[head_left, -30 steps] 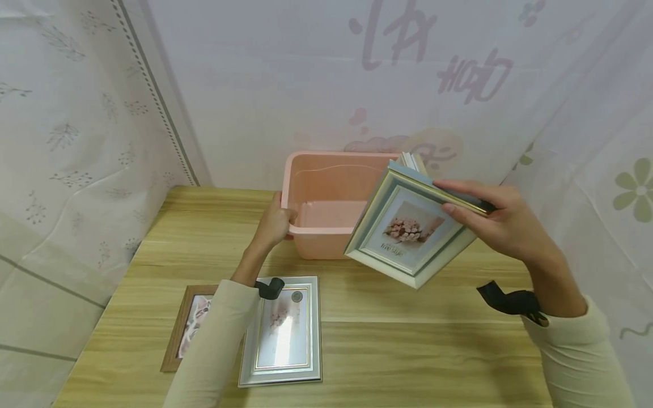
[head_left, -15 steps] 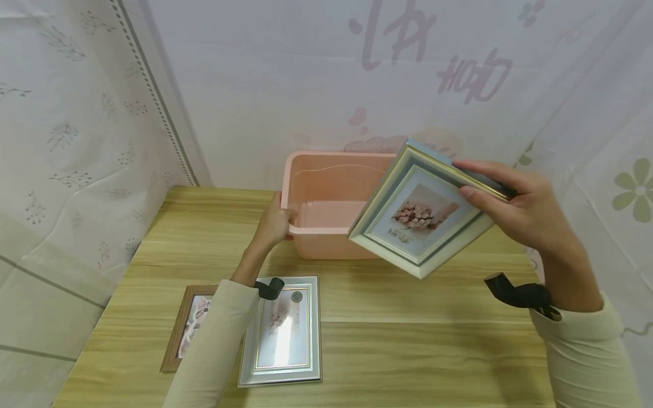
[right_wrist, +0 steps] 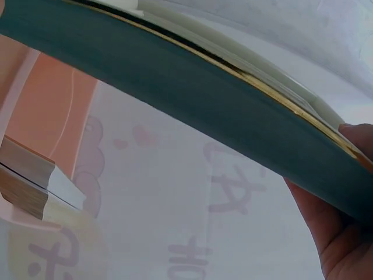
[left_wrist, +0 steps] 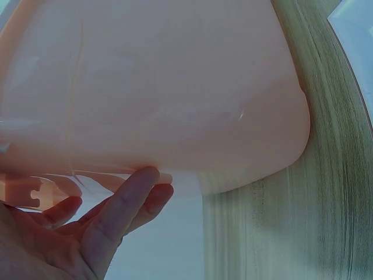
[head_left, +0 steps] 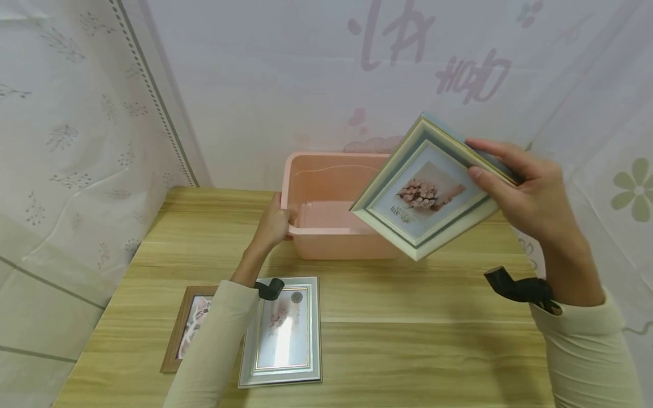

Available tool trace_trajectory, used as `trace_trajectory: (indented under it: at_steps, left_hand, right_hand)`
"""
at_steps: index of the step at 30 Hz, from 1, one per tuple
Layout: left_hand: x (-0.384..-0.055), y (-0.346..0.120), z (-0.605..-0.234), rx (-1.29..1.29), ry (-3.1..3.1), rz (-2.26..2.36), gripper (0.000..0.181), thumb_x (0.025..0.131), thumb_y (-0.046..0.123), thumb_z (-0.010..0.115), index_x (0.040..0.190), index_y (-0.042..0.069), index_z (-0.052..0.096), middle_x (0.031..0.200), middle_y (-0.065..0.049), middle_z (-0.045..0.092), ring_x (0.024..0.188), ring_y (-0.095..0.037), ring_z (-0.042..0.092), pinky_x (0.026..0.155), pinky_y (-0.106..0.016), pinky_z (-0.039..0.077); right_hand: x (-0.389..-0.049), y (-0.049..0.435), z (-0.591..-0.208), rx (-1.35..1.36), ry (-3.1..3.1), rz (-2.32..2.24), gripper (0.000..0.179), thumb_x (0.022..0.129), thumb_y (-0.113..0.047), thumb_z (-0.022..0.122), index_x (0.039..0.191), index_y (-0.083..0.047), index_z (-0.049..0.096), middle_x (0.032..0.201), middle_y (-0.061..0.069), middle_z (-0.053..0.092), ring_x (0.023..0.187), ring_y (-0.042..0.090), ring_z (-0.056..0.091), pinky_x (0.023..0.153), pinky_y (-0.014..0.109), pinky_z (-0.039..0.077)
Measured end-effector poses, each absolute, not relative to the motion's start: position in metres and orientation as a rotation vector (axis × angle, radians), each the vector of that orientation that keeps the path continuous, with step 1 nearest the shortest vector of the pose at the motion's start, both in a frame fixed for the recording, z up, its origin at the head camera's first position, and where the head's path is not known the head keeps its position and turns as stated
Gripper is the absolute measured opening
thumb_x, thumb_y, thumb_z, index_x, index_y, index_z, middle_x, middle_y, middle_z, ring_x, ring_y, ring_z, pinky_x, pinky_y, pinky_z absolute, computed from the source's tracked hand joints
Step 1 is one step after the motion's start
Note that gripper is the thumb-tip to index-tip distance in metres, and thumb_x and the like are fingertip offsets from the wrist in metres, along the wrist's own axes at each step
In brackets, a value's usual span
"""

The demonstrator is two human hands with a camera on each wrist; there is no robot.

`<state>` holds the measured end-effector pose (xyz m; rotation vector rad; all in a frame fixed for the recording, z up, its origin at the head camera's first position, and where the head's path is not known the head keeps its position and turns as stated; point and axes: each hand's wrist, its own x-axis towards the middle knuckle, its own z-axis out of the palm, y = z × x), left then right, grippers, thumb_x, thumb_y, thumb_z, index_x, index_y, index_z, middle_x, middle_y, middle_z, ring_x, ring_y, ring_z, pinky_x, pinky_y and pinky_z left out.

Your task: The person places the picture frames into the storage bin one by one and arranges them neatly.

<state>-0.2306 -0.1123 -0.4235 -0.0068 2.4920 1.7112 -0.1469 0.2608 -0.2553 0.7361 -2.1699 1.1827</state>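
My left hand (head_left: 274,224) grips the left rim of a pink plastic basin (head_left: 326,247) at the table's back. In the left wrist view, my thumb and fingers close over the edge of the basin (left_wrist: 175,76). My right hand (head_left: 533,190) pinches a silver-and-gold picture frame (head_left: 425,195) by its upper right edge. The frame is tilted in the air over the basin's right side, its flower picture facing me, and hides that part. In the right wrist view, the edge of the picture frame (right_wrist: 175,99) crosses above the fingers (right_wrist: 344,245).
Face up on the table (head_left: 408,351) lie a silver picture frame (head_left: 280,374) and a brown wooden frame (head_left: 173,334), partly covered by my left arm. The right wrist view shows brown and grey frame edges (right_wrist: 26,181) at the basin. A printed cloth (head_left: 255,85) hangs behind.
My right hand has lifted the picture frame upward and a little to the right. White frame corners seen behind it a second ago are now hidden. The left hand has stayed on the basin.
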Motion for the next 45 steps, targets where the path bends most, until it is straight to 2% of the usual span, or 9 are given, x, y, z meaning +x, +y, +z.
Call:
trace_trajectory:
  at_steps: [5,14,22,30,37,42,45]
  left_hand:
    - [-0.23,-0.112,-0.423,-0.007,2.49,1.708,0.062,0.078,0.009,0.046,0.139,0.001,0.038,0.115,-0.023,0.053,0.086,-0.035,0.058,0.048,-0.037,0.056]
    - [-0.231,-0.112,-0.423,-0.004,2.472,1.721,0.064,0.08,0.009,0.045,0.143,0.003,0.036,0.119,-0.023,0.053,0.093,-0.041,0.059,0.047,-0.036,0.055]
    - [-0.23,-0.112,-0.422,0.0,2.475,1.717,0.061,0.081,0.01,0.045,0.142,0.003,0.037,0.118,-0.024,0.053,0.094,-0.043,0.06,0.048,-0.037,0.056]
    - [-0.229,-0.112,-0.423,0.008,2.497,1.704,0.059,0.082,0.011,0.046,0.14,0.006,0.038,0.117,-0.024,0.053,0.09,-0.038,0.06,0.049,-0.038,0.057]
    - [-0.229,-0.112,-0.424,0.0,2.488,1.708,0.059,0.082,0.011,0.046,0.14,0.006,0.038,0.118,-0.024,0.053,0.098,-0.046,0.06,0.049,-0.038,0.057]
    - [-0.229,-0.112,-0.422,-0.001,2.489,1.703,0.063,0.082,0.011,0.046,0.144,0.005,0.036,0.119,-0.024,0.053,0.095,-0.042,0.06,0.049,-0.038,0.058]
    - [-0.229,-0.112,-0.422,0.006,2.493,1.693,0.062,0.083,0.011,0.046,0.144,0.004,0.036,0.119,-0.024,0.052,0.094,-0.041,0.061,0.05,-0.038,0.058]
  right_hand:
    - [-0.149,0.259,-0.254,0.66,-2.146,1.166,0.038,0.082,0.014,0.066,0.118,0.007,0.068,0.095,-0.01,0.072,0.065,0.001,0.057,0.059,0.01,0.046]
    - [-0.155,0.252,-0.253,0.595,-2.092,1.15,0.037,0.084,0.009,0.066,0.12,0.005,0.068,0.091,-0.015,0.071,0.065,0.001,0.058,0.058,0.01,0.046]
    - [-0.16,0.246,-0.256,0.552,-2.127,1.111,0.042,0.089,0.004,0.06,0.131,-0.001,0.062,0.098,-0.018,0.066,0.072,0.004,0.059,0.061,0.011,0.047]
    - [-0.162,0.233,-0.261,0.43,-2.12,1.212,0.046,0.09,0.006,0.057,0.134,-0.005,0.06,0.098,-0.012,0.065,0.076,0.009,0.06,0.063,0.013,0.049]
    - [-0.17,0.223,-0.268,0.293,-2.164,1.295,0.048,0.091,0.003,0.056,0.137,-0.011,0.057,0.106,0.011,0.064,0.083,0.01,0.061,0.067,0.013,0.051]
    - [-0.175,0.219,-0.275,0.256,-2.21,1.31,0.051,0.092,0.004,0.054,0.14,-0.014,0.054,0.119,0.021,0.062,0.09,0.013,0.059,0.072,0.014,0.052]
    - [-0.178,0.218,-0.278,0.236,-2.234,1.339,0.053,0.093,0.005,0.053,0.143,-0.014,0.051,0.124,0.023,0.06,0.094,0.016,0.058,0.074,0.015,0.052]
